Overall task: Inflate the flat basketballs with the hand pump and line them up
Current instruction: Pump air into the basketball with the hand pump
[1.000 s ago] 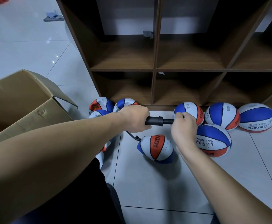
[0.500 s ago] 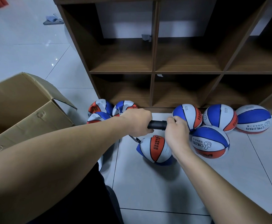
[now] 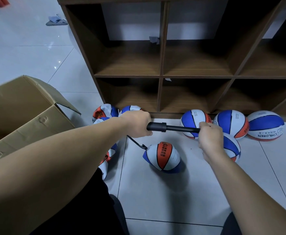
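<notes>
Brown wood fills the top of our view: a cube shelf (image 3: 162,75) stands on the pale tiled floor (image 3: 164,197), its open cells facing us. To the left sits an open cardboard box (image 3: 25,112), one flap raised.

Along the foot of the shelf, on the right, we see inflated balls in blue, white and orange: a row of three (image 3: 230,122) touching one another, with a fourth ball (image 3: 232,148) just in front, partly hidden by our right wrist. On the left, by the shelf corner, lie the flat balls (image 3: 105,112), folded and heaped, some hidden under our left forearm.

Between the two groups, nearer to us, the ball being filled (image 3: 162,156) rests on the floor, still dented, its valve side turned to the left. A thin black hose (image 3: 135,141) runs from it up and left to the pump.

We hold the hand pump (image 3: 162,127) above this ball, its long axis lying nearly level, left to right across our view. Our left hand (image 3: 137,123) wraps its fingers round the thick barrel end. Our right hand (image 3: 210,134) curls its fingers round the handle end, and the slim rod shows bare between the barrel collar and that hand.
</notes>
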The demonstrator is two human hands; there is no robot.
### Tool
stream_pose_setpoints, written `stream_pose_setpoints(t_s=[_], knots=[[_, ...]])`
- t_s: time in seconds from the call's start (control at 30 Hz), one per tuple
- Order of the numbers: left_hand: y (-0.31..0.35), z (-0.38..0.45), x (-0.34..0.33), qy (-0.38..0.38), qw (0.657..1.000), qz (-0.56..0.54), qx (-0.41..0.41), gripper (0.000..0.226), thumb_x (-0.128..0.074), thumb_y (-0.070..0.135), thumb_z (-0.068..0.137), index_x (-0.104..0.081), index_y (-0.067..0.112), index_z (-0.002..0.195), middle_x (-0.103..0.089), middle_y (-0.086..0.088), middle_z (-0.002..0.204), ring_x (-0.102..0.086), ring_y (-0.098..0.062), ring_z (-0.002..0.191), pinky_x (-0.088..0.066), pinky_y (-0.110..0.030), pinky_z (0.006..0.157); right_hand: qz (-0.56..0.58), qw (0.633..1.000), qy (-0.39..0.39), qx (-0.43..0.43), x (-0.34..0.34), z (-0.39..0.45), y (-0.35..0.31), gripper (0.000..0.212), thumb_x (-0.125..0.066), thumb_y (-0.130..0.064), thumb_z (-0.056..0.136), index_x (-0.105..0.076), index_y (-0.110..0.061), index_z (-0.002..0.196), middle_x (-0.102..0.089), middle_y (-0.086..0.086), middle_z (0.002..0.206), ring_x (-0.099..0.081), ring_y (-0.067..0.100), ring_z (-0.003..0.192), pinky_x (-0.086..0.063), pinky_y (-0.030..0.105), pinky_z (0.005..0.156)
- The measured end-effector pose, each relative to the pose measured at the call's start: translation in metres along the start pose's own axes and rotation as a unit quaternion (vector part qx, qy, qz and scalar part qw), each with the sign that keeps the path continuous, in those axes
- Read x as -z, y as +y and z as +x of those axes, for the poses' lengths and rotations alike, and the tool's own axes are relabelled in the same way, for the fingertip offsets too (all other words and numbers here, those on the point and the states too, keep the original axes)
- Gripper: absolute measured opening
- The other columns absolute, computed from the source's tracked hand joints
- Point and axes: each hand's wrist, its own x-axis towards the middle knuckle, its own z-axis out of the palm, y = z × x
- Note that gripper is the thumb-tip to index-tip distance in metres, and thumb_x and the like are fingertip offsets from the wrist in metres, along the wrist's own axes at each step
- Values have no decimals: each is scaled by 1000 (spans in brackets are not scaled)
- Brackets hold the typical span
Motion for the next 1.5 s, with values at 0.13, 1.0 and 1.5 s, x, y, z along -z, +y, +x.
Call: stream_pose_setpoints(t_s=[0.13,1.0,1.5], knots=[[0,2,0,2,1000,-1,-3,24,-66,46,101,-58,32,83,-61,6,76,-59,-12,69,-44,-28,59,21,1000,20,-12,4,4,3,27,-50,-19,88,-34,-22,67,-29,4,64,-27,24,64,-25,42,60],[33,-8,1,31,998,35,-33,22,-63,44,103,-66,24,94,-64,3,75,-63,-15,67,-55,-33,61,-53,992,-7,115,-56,-41,3,36,-44,-18,103,-36,-14,68,-41,2,68,-37,23,65,-29,39,61],[4,-1,0,-5,1000,27,0,24,-65,44,100,-58,29,83,-64,5,78,-63,-16,72,-50,-33,62,-19,1000,-12,16,-9,0,11,32,-49,-19,85,-27,-21,63,-28,0,60,-26,24,65,-23,42,60]])
